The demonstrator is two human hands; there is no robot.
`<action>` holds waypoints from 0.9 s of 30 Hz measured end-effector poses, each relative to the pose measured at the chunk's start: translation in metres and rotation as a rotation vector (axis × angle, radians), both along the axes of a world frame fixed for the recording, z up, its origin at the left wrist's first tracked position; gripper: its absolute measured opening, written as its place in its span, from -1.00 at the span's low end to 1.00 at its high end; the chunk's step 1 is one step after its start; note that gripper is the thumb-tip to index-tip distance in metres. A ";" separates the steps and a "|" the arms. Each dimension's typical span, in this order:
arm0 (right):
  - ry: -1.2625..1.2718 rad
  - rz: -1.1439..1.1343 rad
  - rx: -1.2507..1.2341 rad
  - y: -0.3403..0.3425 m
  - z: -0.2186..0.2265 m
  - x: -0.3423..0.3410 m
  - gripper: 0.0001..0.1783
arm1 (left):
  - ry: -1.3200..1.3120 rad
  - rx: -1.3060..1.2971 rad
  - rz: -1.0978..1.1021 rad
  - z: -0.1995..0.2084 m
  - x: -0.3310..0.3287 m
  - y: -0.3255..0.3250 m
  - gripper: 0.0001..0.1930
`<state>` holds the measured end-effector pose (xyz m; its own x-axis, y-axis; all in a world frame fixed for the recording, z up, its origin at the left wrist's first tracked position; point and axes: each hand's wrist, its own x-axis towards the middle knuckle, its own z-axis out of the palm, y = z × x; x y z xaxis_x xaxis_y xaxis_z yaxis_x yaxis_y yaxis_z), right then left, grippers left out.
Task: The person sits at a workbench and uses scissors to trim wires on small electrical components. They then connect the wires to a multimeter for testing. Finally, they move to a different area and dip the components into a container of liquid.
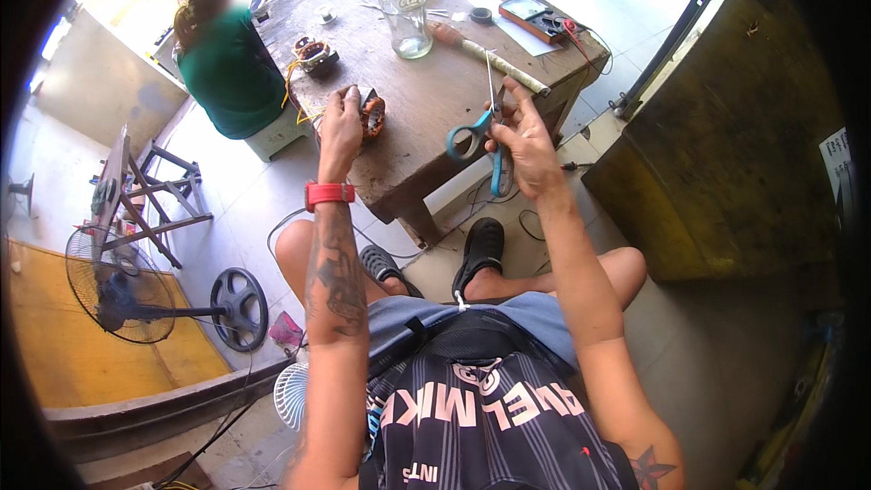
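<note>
At the near edge of the wooden table (413, 113), my left hand (339, 127), with a red watch on the wrist, grips a small motor stator (373, 116) with copper windings and yellow wires. My right hand (526, 147) is closed around scissors (469, 140) with teal handles, raised over the table's right corner. Their handles are spread apart and the blades point away from me. A thin white strip or blade shows above the fingers; I cannot tell which. Farther back on the left lies a second wound stator (313, 55), also with yellow wires.
A clear glass bottle (405, 9) stands upright mid-table beside a long wrapped rod (494, 59). Behind are a black tape roll (481, 14) and a multimeter (533, 18). A person in green (231, 73) sits at left, near a floor fan (118, 295). Another person's arm rests at the far side.
</note>
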<state>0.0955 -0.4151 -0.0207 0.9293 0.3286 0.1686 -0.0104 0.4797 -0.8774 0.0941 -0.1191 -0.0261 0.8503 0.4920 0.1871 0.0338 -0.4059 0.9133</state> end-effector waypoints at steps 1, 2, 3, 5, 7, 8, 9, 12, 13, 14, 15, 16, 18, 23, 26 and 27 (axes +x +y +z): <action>-0.021 -0.020 -0.038 0.001 -0.005 -0.002 -0.12 | -0.036 -0.063 -0.069 0.003 0.001 0.002 -0.54; 0.009 -0.035 -0.124 -0.001 -0.009 -0.003 -0.11 | 0.026 -0.145 -0.110 0.005 0.002 0.002 -0.54; 0.010 -0.049 -0.199 -0.004 -0.014 -0.004 -0.19 | 0.053 -0.164 -0.185 0.007 -0.001 0.002 -0.54; -0.138 -0.216 -0.443 -0.010 -0.024 -0.005 -0.29 | 0.071 -0.143 -0.339 0.011 -0.005 -0.005 -0.56; -0.377 -0.389 -0.546 -0.005 -0.037 -0.006 -0.43 | 0.023 -0.035 -0.480 0.012 -0.007 -0.018 -0.58; -0.487 -0.491 -0.602 -0.002 -0.044 -0.006 -0.50 | 0.049 -0.023 -0.504 0.011 -0.006 -0.026 -0.58; -0.579 -0.541 -0.705 0.000 -0.050 -0.008 -0.52 | 0.032 -0.005 -0.541 0.010 -0.004 -0.033 -0.59; -0.677 -0.584 -0.750 0.002 -0.064 -0.017 -0.65 | 0.062 0.001 -0.530 0.007 0.000 -0.044 -0.59; -0.630 -0.541 -0.714 0.000 -0.065 -0.022 -0.68 | 0.021 0.022 -0.522 0.007 0.001 -0.045 -0.59; -0.546 -0.496 -0.688 -0.003 -0.065 -0.029 -0.71 | 0.020 0.040 -0.495 0.005 0.000 -0.046 -0.59; -0.586 -0.529 -0.709 -0.007 -0.063 -0.036 -0.77 | 0.025 0.060 -0.515 0.006 0.000 -0.045 -0.58; -0.530 -0.507 -0.678 -0.010 -0.060 -0.046 -0.78 | 0.035 0.111 -0.516 0.006 -0.002 -0.045 -0.57; -0.444 -0.499 -0.582 -0.008 -0.052 -0.064 -0.79 | 0.013 0.117 -0.520 0.007 -0.005 -0.047 -0.57; -0.526 -0.426 -0.466 0.035 -0.045 -0.073 -0.75 | 0.013 0.059 -0.484 0.012 -0.012 -0.055 -0.58; -0.581 -0.450 -0.487 0.057 -0.054 -0.049 -0.81 | -0.020 0.109 -0.490 0.013 -0.013 -0.055 -0.58; -0.567 -0.451 -0.475 0.061 -0.057 -0.043 -0.83 | -0.011 0.130 -0.494 0.012 -0.013 -0.054 -0.58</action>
